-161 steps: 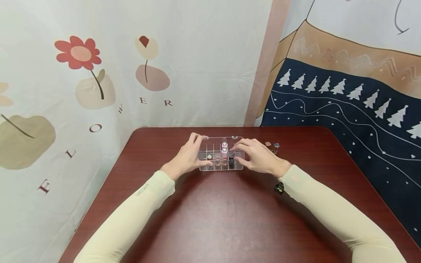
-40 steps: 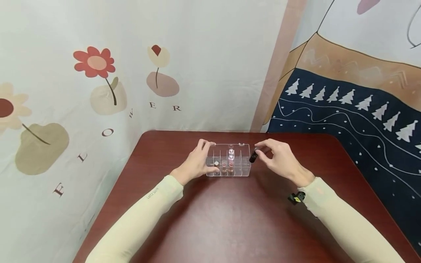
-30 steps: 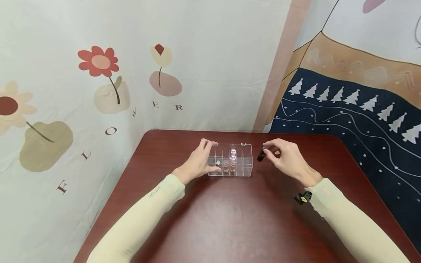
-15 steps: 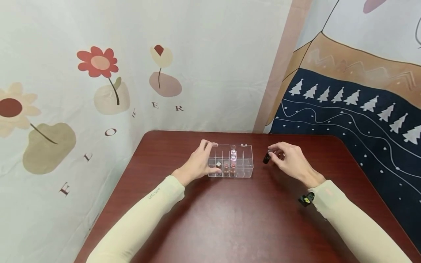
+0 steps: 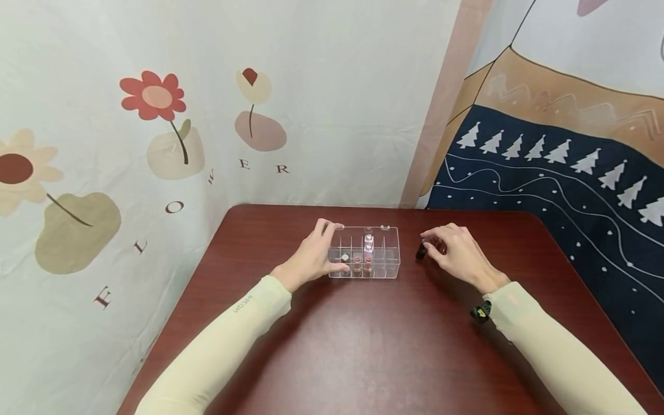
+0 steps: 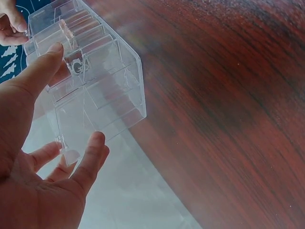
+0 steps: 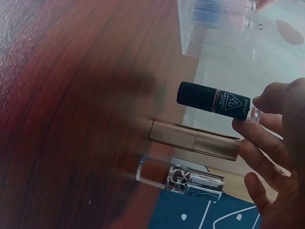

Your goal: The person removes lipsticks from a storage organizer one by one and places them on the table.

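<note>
My left hand grips the left end of a clear divided plastic box, thumb in front and fingers behind. In the left wrist view the same box is seen from its end. To the right of the box, my right hand pinches a black lipstick by its clear end between thumb and fingertips. The lipstick stands nearly upright, close over the table. Beside it in the right wrist view stand a gold tube and a lip gloss tube with a shiny silver cap.
Inside the box, reddish tubes stand in the front row with pink ones behind. A dark red wooden table carries everything. Printed cloths hang behind its far edge.
The black lipstick has left its slot in the box's front row and moved right in my right hand, then down toward the table. My left hand keeps its hold on the box.
</note>
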`<state>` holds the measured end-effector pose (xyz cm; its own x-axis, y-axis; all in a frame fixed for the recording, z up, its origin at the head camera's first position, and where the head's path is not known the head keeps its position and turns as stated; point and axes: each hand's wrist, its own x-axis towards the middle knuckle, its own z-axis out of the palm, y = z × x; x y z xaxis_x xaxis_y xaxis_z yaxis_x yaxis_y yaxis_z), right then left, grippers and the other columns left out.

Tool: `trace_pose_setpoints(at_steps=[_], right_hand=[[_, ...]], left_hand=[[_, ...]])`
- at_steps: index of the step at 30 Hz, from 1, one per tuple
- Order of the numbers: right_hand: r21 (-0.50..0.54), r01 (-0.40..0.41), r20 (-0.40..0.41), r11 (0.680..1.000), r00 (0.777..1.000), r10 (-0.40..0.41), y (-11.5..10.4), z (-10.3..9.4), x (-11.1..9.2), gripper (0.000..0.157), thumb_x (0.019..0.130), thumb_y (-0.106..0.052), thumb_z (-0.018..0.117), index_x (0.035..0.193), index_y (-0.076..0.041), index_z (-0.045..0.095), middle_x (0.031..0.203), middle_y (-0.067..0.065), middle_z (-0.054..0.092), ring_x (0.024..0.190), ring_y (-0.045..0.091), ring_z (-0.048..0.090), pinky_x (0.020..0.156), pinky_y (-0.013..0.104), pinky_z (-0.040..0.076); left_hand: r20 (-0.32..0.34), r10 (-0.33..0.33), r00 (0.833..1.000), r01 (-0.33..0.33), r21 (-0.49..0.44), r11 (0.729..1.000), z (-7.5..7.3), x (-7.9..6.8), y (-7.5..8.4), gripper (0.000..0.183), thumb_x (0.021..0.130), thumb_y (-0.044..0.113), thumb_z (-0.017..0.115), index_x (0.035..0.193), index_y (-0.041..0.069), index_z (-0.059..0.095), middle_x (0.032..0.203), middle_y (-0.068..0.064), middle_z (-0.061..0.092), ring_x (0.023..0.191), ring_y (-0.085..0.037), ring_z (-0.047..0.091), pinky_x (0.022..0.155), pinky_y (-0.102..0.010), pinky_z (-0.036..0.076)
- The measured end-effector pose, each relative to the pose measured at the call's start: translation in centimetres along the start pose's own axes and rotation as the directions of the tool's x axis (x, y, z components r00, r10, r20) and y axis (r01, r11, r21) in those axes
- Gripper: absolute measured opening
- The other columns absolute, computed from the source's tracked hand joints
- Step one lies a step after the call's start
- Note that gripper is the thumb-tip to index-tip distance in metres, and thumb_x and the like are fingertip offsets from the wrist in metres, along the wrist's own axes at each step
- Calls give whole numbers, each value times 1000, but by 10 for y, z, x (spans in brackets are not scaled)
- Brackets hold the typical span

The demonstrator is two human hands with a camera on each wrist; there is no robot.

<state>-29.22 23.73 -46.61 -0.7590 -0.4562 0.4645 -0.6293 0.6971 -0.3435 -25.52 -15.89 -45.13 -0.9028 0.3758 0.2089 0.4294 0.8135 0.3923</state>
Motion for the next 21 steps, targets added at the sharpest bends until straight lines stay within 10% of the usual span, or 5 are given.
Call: trace_pose_setpoints(at_steps=[21], right_hand=[[-26,40,6,999,999,-40,8,8,1,22,100,-6,85,122,-9,87,114,8,88,113,31,70,103,57,48]], left_hand=[[4,-3,1000,3,3,1000,-1,0,3,104,87,38,107,167,6,48,154,-20,48,112,-40,74,107,-56,66]])
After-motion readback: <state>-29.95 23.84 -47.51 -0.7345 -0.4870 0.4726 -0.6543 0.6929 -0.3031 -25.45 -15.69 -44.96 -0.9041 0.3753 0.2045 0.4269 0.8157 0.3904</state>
